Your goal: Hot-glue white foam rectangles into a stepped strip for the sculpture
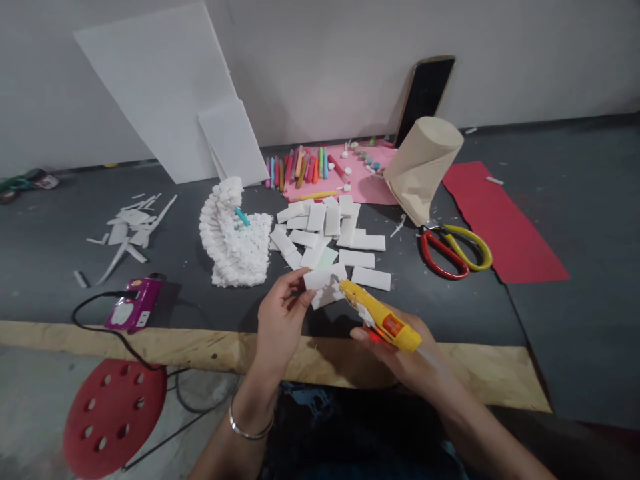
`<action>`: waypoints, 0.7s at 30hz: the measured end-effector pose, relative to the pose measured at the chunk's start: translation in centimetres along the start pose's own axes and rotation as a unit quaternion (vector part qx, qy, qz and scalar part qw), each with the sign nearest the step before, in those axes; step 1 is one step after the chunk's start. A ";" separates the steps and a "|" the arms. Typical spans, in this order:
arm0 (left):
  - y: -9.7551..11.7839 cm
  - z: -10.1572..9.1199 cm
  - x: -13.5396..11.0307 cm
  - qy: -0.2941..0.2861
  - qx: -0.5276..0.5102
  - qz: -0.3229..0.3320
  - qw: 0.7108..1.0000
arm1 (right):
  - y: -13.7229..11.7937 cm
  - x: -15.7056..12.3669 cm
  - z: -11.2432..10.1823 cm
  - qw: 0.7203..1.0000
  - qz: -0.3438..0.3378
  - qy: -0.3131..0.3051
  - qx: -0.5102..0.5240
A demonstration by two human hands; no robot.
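Mid-frame, the left hand (281, 317) pinches a card (318, 281); the right hand (417, 363) grips a glue gun (384, 317), likely gluing. Next needs steady aim.

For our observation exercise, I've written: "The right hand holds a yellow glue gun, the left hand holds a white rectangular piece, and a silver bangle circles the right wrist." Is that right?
Not quite: the head view shows the silver bangle on the left wrist. The right hand does hold the yellow glue gun, and the left hand the white rectangular piece.
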State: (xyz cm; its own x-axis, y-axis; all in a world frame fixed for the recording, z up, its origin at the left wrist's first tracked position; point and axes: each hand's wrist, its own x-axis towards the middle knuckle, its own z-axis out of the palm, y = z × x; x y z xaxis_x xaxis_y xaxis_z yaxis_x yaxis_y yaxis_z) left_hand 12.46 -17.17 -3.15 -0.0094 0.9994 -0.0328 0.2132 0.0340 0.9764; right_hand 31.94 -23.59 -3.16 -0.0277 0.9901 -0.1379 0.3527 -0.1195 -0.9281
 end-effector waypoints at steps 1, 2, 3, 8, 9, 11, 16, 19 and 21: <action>0.0 0.0 0.0 0.001 -0.001 -0.001 1.000 | 0.1 0.0 0.0 1.000 0.001 0.004 0.002; 0.0 -0.1 -0.1 0.002 -0.002 -0.001 1.000 | 0.2 -0.1 0.0 1.000 0.004 0.009 0.004; 0.0 -0.1 -0.1 0.003 -0.003 -0.001 1.000 | 0.4 -0.1 0.0 1.000 0.009 0.014 0.004; 0.0 -0.2 -0.1 0.009 -0.004 0.004 1.000 | 0.8 -0.2 -0.2 0.999 0.011 0.032 -0.001; 0.0 -0.2 -0.1 0.009 -0.005 0.005 1.000 | 0.8 -0.2 -0.3 0.999 0.007 0.034 -0.001; 0.0 -0.3 -0.1 0.008 -0.009 0.009 1.000 | 0.7 -0.2 -0.4 0.999 0.006 0.037 -0.005; -0.1 -0.2 -0.3 0.001 -0.005 0.006 1.000 | 0.2 0.0 -0.3 0.999 0.009 0.038 -0.019; 0.0 -0.2 -0.4 -0.001 0.003 0.003 1.000 | -0.2 0.1 -0.1 0.999 0.003 0.035 -0.013; 0.1 -0.1 -0.4 -0.001 0.011 0.006 1.000 | -0.4 0.1 0.1 1.000 0.004 0.023 -0.013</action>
State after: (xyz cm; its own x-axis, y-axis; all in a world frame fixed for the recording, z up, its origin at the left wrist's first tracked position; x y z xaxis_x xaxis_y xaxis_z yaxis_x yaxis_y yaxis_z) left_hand 12.36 -17.55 -3.06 -0.0054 0.9998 -0.0204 0.2350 0.0211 0.9718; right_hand 31.69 -23.46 -2.84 0.0174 0.9916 -0.1285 0.3769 -0.1256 -0.9177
